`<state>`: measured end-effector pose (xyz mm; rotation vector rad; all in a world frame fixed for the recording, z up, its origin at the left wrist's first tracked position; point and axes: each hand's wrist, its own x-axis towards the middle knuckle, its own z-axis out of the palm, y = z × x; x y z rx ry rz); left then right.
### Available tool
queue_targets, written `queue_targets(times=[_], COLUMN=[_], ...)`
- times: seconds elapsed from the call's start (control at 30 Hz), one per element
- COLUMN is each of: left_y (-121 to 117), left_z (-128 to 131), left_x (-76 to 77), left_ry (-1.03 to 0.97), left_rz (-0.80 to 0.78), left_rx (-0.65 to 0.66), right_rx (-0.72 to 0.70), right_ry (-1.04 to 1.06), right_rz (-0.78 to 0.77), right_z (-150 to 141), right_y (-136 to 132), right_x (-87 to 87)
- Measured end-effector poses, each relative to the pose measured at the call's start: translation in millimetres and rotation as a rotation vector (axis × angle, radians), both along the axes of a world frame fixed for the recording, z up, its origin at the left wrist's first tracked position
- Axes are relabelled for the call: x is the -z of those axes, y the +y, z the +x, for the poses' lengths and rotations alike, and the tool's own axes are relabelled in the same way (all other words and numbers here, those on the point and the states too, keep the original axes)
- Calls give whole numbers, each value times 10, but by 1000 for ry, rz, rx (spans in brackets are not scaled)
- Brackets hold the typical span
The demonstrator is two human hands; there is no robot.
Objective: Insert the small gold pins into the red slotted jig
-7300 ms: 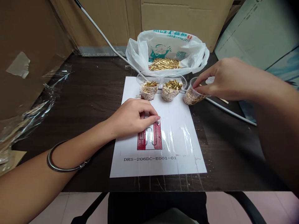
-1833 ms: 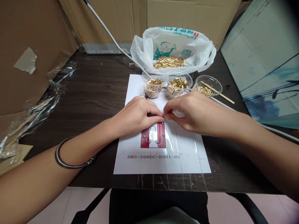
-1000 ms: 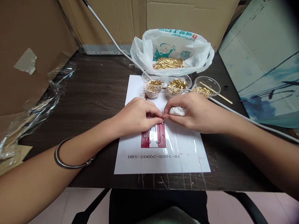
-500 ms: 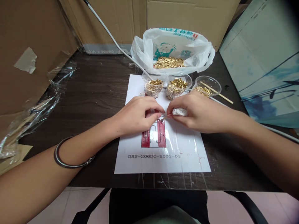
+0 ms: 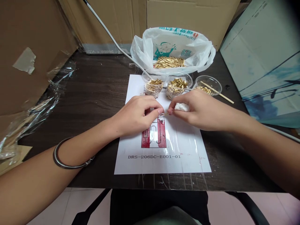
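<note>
My left hand [image 5: 137, 114] rests on a white sheet [image 5: 185, 156] taped to the table, fingertips pinched at the top of a red template [image 5: 161, 137] with clear wire loops on it. My right hand [image 5: 199, 109] meets it fingertip to fingertip, pinching a small gold pin [image 5: 165, 114] between thumb and forefinger. A crumpled white wad [image 5: 181, 107] is tucked in the right palm. What the left fingertips pinch is too small to tell. A metal bangle [image 5: 67, 156] circles my left wrist.
Three clear cups of gold pins [image 5: 153, 87] [image 5: 178, 86] [image 5: 207, 87] stand behind the hands; a wooden stick [image 5: 220, 95] lies in the right one. Behind is a plastic bag of gold pins [image 5: 171, 51]. A white cable [image 5: 110, 34], cardboard boxes and crumpled plastic wrap [image 5: 30, 112] surround.
The right hand left the right-hand cup and came to the left fingertips. In the last half second both hands lifted slightly toward the cups, still meeting over the template's top.
</note>
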<state>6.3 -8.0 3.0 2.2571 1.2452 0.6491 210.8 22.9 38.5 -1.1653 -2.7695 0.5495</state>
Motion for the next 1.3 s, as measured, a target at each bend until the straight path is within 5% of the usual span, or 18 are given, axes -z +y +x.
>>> queue_targets(times=[0.23,0.8,1.1,1.3], left_y=[-31,-54,-107,-88], left_z=[4,-28,7,9], left_x=[-7,35,-31,-42], left_ry=[-53,-77,-107,-86], left_rz=[7,390,286,164], left_rx=[-10,60,3,-21], right_rx=[37,-21,6,31], right_ry=[174,270,173,139], right_rz=[-8,-18,-4,47], right_z=[1,28,47,133], right_y=[7,-18,-68,35], right_x=[-42,-92,-181,-454])
